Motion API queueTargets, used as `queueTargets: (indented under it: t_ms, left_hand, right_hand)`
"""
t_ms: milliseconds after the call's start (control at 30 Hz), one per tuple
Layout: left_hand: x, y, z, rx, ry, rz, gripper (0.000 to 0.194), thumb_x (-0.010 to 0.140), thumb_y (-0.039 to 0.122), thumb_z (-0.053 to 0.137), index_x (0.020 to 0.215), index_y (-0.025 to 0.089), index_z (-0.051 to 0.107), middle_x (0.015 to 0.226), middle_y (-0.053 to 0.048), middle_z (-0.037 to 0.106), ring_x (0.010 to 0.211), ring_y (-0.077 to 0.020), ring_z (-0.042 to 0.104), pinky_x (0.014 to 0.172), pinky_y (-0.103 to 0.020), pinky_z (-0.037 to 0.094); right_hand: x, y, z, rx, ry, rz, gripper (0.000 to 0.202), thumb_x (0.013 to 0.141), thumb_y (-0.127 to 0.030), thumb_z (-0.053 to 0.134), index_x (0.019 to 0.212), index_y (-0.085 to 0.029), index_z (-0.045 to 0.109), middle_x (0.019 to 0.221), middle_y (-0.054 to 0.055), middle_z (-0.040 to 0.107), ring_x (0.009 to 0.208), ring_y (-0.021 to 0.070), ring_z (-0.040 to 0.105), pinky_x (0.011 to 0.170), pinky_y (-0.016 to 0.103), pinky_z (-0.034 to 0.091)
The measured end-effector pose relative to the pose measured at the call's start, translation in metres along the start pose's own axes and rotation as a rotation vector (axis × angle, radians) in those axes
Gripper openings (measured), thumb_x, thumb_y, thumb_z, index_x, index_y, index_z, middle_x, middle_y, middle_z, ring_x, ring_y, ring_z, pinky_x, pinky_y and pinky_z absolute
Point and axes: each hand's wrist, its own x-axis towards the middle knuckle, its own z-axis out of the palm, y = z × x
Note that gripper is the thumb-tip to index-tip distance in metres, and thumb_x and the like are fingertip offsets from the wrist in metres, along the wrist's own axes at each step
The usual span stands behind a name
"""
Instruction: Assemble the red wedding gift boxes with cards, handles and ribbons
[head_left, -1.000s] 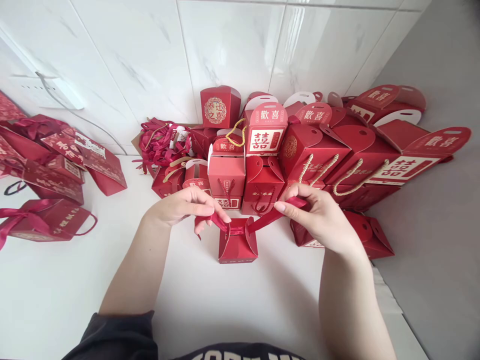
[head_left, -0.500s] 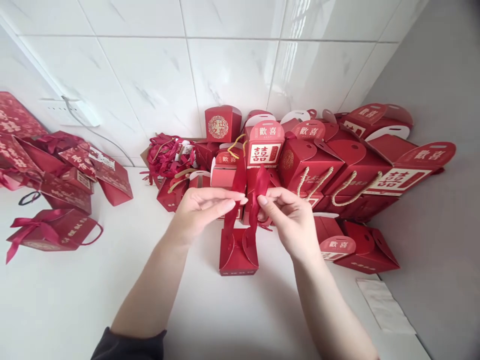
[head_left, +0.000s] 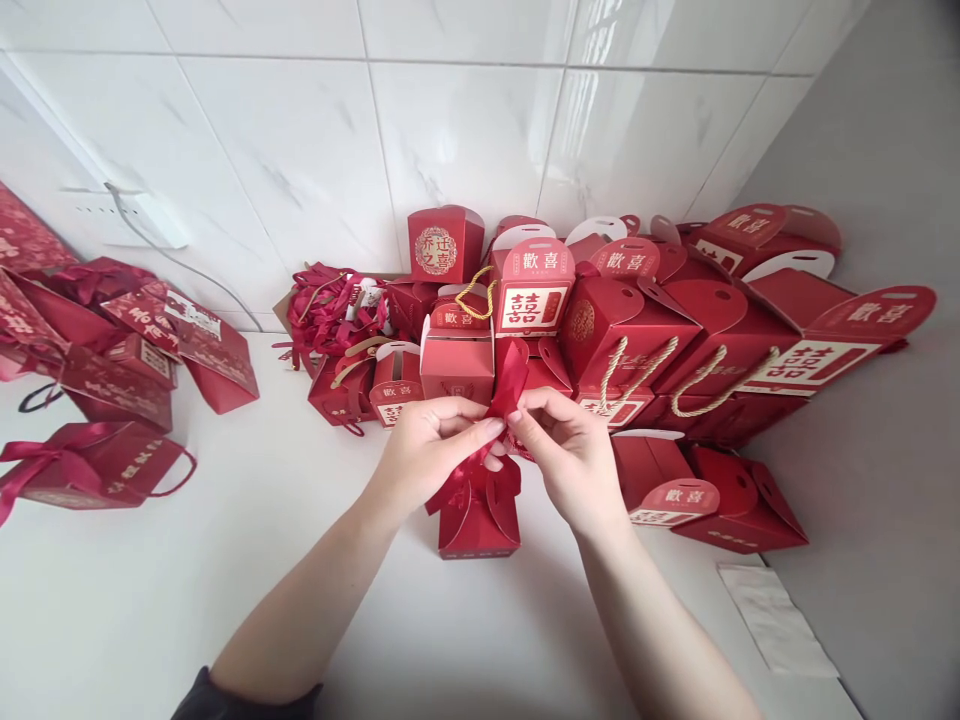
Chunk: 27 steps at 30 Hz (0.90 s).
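Observation:
A small red gift box [head_left: 478, 525] stands on the white tabletop, with a dark red ribbon [head_left: 510, 378] rising from its folded top. Just above the box, my left hand [head_left: 450, 445] pinches the ribbon between thumb and fingers. Right beside it, my right hand [head_left: 566, 450] is closed on the same ribbon, the two thumbs nearly touching. One ribbon end points up past the fingers, and part of the ribbon hangs loosely over the box top. Where the strands cross is partly hidden by my fingers.
Behind my hands, red boxes [head_left: 630, 320] with rope handles are stacked against the tiled wall. A heap of red ribbons [head_left: 337, 305] lies left of them. Farther left sits a box with a tied bow [head_left: 97, 465] beside several others. White paper [head_left: 776, 620] lies at right.
My hands have come together, bringing the two separate ribbon strands to one point above the box. The view has shifted slightly.

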Motion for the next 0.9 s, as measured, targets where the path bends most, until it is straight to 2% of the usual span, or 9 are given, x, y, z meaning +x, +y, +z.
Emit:
queueTargets:
  t_ms: [167, 300, 367, 500, 567, 700, 900]
  left_hand:
    - [-0.0028, 0.0004, 0.0017, 0.078, 0.062, 0.040, 0.022, 0.082, 0.040, 0.072, 0.079, 0.018, 0.070, 0.067, -0.002, 0.071, 0.059, -0.0135, 0.067, 0.064, -0.026, 0.057]
    - [-0.0038, 0.0024, 0.0002, 0.190, 0.055, 0.090, 0.024, 0.083, 0.040, 0.070, 0.074, 0.018, 0.068, 0.064, 0.000, 0.066, 0.058, -0.0125, 0.061, 0.058, -0.024, 0.049]
    - [-0.0034, 0.0038, -0.0021, 0.278, 0.026, 0.098, 0.025, 0.083, 0.040, 0.069, 0.072, 0.018, 0.067, 0.064, 0.000, 0.063, 0.058, -0.0118, 0.057, 0.056, -0.024, 0.045]
    - [-0.0004, 0.0055, -0.0066, 0.326, -0.060, 0.148, 0.022, 0.079, 0.038, 0.074, 0.089, 0.019, 0.069, 0.086, -0.002, 0.066, 0.079, -0.0144, 0.061, 0.074, -0.025, 0.049]
    - [0.0018, 0.0040, -0.0076, 0.267, -0.010, 0.202, 0.023, 0.083, 0.038, 0.071, 0.097, 0.020, 0.069, 0.089, -0.003, 0.066, 0.083, -0.0150, 0.061, 0.076, -0.026, 0.049]
    - [0.0045, -0.0013, -0.0072, 0.258, 0.138, 0.308, 0.020, 0.086, 0.035, 0.067, 0.079, 0.017, 0.071, 0.075, -0.002, 0.061, 0.069, -0.0117, 0.056, 0.063, -0.024, 0.045]
    - [0.0022, 0.0003, -0.0070, 0.322, 0.188, 0.428, 0.022, 0.085, 0.028, 0.069, 0.067, 0.016, 0.068, 0.067, 0.000, 0.057, 0.062, -0.0095, 0.050, 0.055, -0.023, 0.040]
  right_hand:
    - [0.0015, -0.0044, -0.0025, -0.050, 0.005, -0.085, 0.037, 0.095, -0.047, 0.053, 0.071, -0.021, 0.065, 0.072, 0.002, 0.062, 0.071, 0.0156, 0.059, 0.067, 0.028, 0.050]
    - [0.0019, -0.0060, -0.0028, -0.026, 0.030, -0.043, 0.023, 0.086, -0.040, 0.068, 0.074, -0.021, 0.069, 0.070, 0.000, 0.064, 0.066, 0.0138, 0.058, 0.064, 0.026, 0.049]
    - [0.0021, -0.0051, -0.0034, -0.005, 0.037, -0.018, 0.020, 0.085, -0.037, 0.070, 0.074, -0.021, 0.070, 0.068, -0.001, 0.063, 0.062, 0.0121, 0.055, 0.060, 0.025, 0.047]
    - [0.0025, -0.0045, -0.0057, -0.017, -0.027, 0.025, 0.019, 0.085, -0.037, 0.070, 0.077, -0.019, 0.071, 0.070, 0.000, 0.065, 0.063, 0.0121, 0.055, 0.060, 0.024, 0.047]
    - [0.0022, -0.0060, -0.0059, -0.053, -0.085, 0.054, 0.020, 0.085, -0.037, 0.069, 0.078, -0.019, 0.072, 0.072, 0.001, 0.068, 0.066, 0.0134, 0.058, 0.062, 0.025, 0.048]
    - [0.0007, -0.0086, -0.0042, -0.100, -0.135, 0.077, 0.019, 0.084, -0.036, 0.070, 0.078, -0.018, 0.074, 0.073, 0.001, 0.070, 0.065, 0.0132, 0.058, 0.061, 0.024, 0.048]
    - [-0.0013, -0.0067, -0.0045, -0.101, -0.181, 0.059, 0.015, 0.082, -0.033, 0.073, 0.078, -0.019, 0.074, 0.070, 0.000, 0.068, 0.063, 0.0122, 0.059, 0.060, 0.023, 0.049]
